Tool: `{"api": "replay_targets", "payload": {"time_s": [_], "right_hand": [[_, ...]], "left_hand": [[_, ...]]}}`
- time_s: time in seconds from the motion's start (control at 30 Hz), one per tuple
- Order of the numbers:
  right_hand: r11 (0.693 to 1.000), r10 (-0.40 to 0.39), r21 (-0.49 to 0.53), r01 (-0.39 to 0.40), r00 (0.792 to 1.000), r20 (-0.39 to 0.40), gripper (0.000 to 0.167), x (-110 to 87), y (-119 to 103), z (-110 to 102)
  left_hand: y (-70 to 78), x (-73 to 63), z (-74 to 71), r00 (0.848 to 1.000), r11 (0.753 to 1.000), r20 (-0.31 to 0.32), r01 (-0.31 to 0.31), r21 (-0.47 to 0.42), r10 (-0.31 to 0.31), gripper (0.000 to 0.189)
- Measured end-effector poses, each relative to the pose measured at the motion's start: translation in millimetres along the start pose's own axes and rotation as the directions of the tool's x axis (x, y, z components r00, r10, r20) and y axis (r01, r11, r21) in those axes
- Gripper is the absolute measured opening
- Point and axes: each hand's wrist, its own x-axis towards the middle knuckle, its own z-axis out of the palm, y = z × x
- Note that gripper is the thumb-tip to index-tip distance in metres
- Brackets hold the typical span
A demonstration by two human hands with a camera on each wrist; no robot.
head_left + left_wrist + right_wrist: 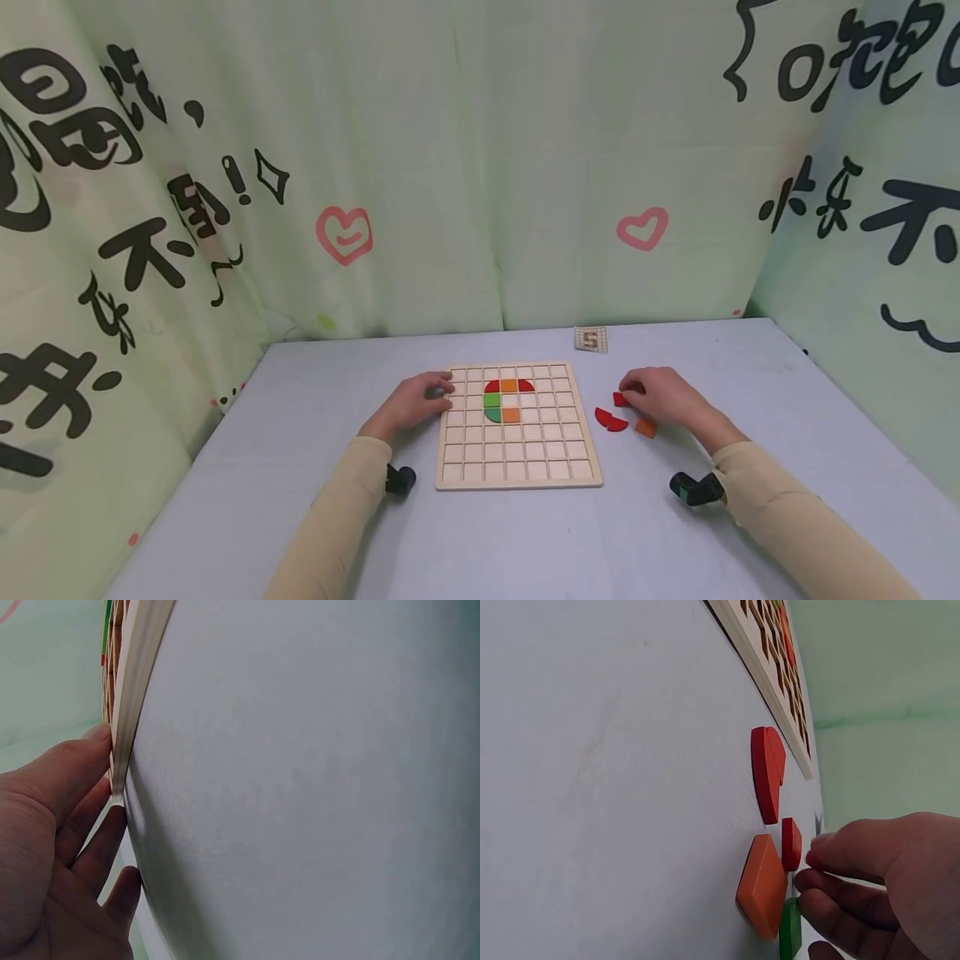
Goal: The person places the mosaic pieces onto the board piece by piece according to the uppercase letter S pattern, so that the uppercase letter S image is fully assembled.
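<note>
My left hand (pixel 416 402) rests at the left edge of a wooden grid board (pixel 517 482). In the left wrist view the thumb (pixel 86 754) lies against the board's rim, with the other fingers spread loosely below it. Red, orange and green pieces fill a few cells of the board's upper part. Right of the board, my right hand (pixel 660 393) reaches down among loose pieces, fingers bent. Its thumb and fingertips are right beside a red piece (pixel 791 844); I cannot tell whether they pinch anything. Near them lie an orange square (pixel 763 889) and a green piece (pixel 790 930).
Two red curved pieces (pixel 611 420) lie together between the board and my right hand. A small patterned card (pixel 591 339) lies at the back of the white table (pixel 525 542). Printed curtains (pixel 487 167) hang behind and at both sides.
</note>
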Motion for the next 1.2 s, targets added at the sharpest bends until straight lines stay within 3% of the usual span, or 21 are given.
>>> {"api": "replay_targets", "payload": {"time_s": [0.3, 0.67, 1.0, 1.2], "right_hand": [[0.999, -0.039, 0.014, 0.038, 0.997, 0.065, 0.030, 2.5, 1.5, 1.4], [0.998, -0.067, 0.024, 0.066, 0.998, 0.011, 0.028, 6.6, -0.3, 9.6], [0.989, -0.126, 0.071, 0.127, 0.992, -0.022, 0.027, 9.4, -22.5, 11.2], [0.978, -0.172, 0.121, 0.170, 0.985, 0.009, 0.026, 9.7, -43.4, 13.9]], "left_hand": [[-0.7, -0.3, 0.9, 1.000, 1.000, -0.005, -0.007, -0.012, 0.007, 0.025], [0.3, -1.4, 0.6, 1.000, 1.000, -0.012, -0.010, -0.005, 0.010, 0.026], [2.5, -1.8, -0.8, 1.000, 1.000, -0.010, -0.006, -0.006, 0.006, 0.026], [3.1, -2.6, -0.7, 1.000, 1.000, -0.005, -0.008, -0.008, 0.008, 0.026]]}}
